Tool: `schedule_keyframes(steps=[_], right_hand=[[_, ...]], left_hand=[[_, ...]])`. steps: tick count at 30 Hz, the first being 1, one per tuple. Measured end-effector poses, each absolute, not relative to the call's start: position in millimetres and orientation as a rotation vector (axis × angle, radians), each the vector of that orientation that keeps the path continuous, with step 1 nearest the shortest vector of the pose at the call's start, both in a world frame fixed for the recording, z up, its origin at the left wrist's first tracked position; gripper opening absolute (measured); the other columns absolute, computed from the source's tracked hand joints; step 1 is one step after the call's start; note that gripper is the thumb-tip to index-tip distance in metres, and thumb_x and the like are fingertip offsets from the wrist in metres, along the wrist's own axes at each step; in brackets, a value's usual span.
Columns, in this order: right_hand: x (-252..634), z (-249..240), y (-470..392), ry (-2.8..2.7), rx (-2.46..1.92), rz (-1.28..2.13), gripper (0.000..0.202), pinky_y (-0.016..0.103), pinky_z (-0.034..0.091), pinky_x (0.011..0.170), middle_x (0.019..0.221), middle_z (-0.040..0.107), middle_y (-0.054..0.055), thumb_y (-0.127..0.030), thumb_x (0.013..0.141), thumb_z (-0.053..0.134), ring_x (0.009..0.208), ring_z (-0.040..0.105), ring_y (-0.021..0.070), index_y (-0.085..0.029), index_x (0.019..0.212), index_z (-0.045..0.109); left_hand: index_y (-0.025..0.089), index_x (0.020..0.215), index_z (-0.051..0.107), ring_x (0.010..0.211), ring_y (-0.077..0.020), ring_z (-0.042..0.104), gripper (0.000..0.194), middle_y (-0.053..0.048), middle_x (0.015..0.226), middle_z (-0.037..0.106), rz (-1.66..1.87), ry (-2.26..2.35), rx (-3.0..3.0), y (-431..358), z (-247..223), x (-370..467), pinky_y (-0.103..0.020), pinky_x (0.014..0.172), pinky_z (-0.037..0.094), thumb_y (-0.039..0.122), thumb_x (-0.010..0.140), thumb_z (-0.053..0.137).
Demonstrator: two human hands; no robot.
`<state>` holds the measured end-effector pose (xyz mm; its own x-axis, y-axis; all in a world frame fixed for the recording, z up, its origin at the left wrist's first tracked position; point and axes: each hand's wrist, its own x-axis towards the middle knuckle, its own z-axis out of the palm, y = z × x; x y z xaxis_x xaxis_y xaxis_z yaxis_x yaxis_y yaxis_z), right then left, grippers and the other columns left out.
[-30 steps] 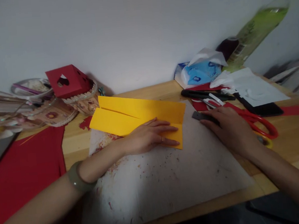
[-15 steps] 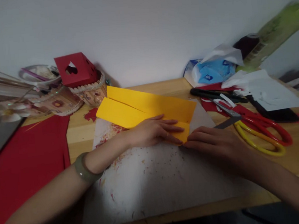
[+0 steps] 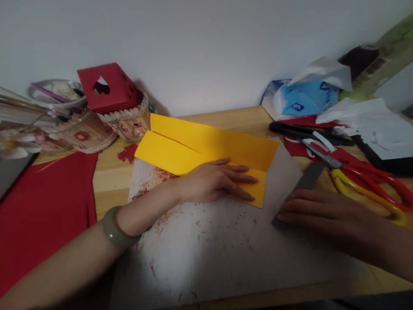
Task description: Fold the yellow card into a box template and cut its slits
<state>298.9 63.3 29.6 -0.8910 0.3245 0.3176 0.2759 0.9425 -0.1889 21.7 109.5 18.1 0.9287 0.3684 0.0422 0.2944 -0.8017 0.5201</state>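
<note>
A folded sheet of yellow paper [image 3: 234, 145] lies slantwise on a pale work board [image 3: 201, 257], with a slit running in from its left edge. My left hand [image 3: 216, 180] rests flat on the paper's lower right part, fingers stretched and a little apart. Off the paper's right corner, my right hand [image 3: 320, 212] has its fingers closed together on a dark grey flat strip [image 3: 308, 177], whose exact kind I cannot make out. Scissors [image 3: 371, 184] with red and yellow handles lie just beyond that hand.
Red paper [image 3: 51, 202] covers the table's left side. Behind it stand decorated pots [image 3: 128, 125], one topped by a red paper box [image 3: 105, 89]. At the back right are a blue tissue pack [image 3: 306, 99], a black-handled tool [image 3: 291, 130] and white paper [image 3: 388, 129].
My right hand has drawn back to the right from the paper's corner, and the dark grey strip now shows under its fingers. My left hand stays on the yellow paper.
</note>
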Motion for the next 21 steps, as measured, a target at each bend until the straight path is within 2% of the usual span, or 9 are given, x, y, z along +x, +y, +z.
schedule_keyframes(steps=[6,8,12,15,18,21], right_hand=[[289.2,32.6,59.5,-2.642,-0.571,0.023,0.031,0.029,0.050,0.073,0.097,0.069,0.003,-0.006,0.095,0.035,0.094,0.062,0.0161,-0.022,0.112,0.055],[278.4,35.2,61.3,-2.663,-0.546,0.018,0.030,0.029,0.050,0.071,0.095,0.069,0.004,-0.010,0.097,0.030,0.093,0.062,0.0171,-0.019,0.107,0.057],[275.9,36.3,62.6,-2.713,-0.447,0.044,0.041,0.027,0.049,0.066,0.088,0.070,0.005,-0.011,0.098,0.020,0.085,0.063,0.0161,-0.018,0.099,0.060],[290.4,32.3,60.1,-2.738,-0.425,0.103,0.035,0.026,0.050,0.066,0.089,0.070,0.003,-0.012,0.098,0.025,0.084,0.064,0.0144,-0.019,0.101,0.059],[301.2,34.0,56.8,-2.616,-0.764,0.012,0.027,0.026,0.051,0.064,0.088,0.069,0.003,-0.020,0.097,0.033,0.080,0.066,0.0152,-0.022,0.098,0.060],[299.3,52.0,56.2,-2.374,-1.255,-0.194,0.033,0.028,0.044,0.047,0.080,0.070,0.005,-0.036,0.096,0.033,0.069,0.067,0.0206,-0.024,0.088,0.062]], left_hand=[[0.030,0.119,0.059,0.137,-0.0199,0.029,0.047,-0.001,0.142,0.044,0.176,0.497,2.557,107.7,22.8,23.6,-0.052,0.111,0.016,0.002,0.084,0.044],[0.029,0.118,0.060,0.137,-0.0202,0.029,0.046,-0.001,0.142,0.044,0.184,0.495,2.565,107.5,22.6,23.6,-0.053,0.111,0.017,0.003,0.084,0.044],[0.031,0.118,0.060,0.137,-0.0200,0.030,0.048,0.001,0.142,0.044,0.173,0.494,2.558,108.1,21.6,23.3,-0.052,0.111,0.017,0.002,0.083,0.045],[0.032,0.118,0.060,0.136,-0.0206,0.031,0.046,0.000,0.141,0.045,0.177,0.505,2.552,108.8,21.7,23.7,-0.053,0.110,0.019,0.004,0.086,0.045],[0.029,0.115,0.062,0.134,-0.0220,0.035,0.037,-0.002,0.138,0.049,0.205,0.502,2.557,108.6,20.8,25.3,-0.054,0.109,0.023,0.009,0.090,0.045],[0.018,0.118,0.061,0.130,-0.0226,0.041,0.030,-0.009,0.133,0.054,0.417,0.511,2.587,106.1,21.1,28.8,-0.045,0.106,0.033,0.018,0.092,0.045]])
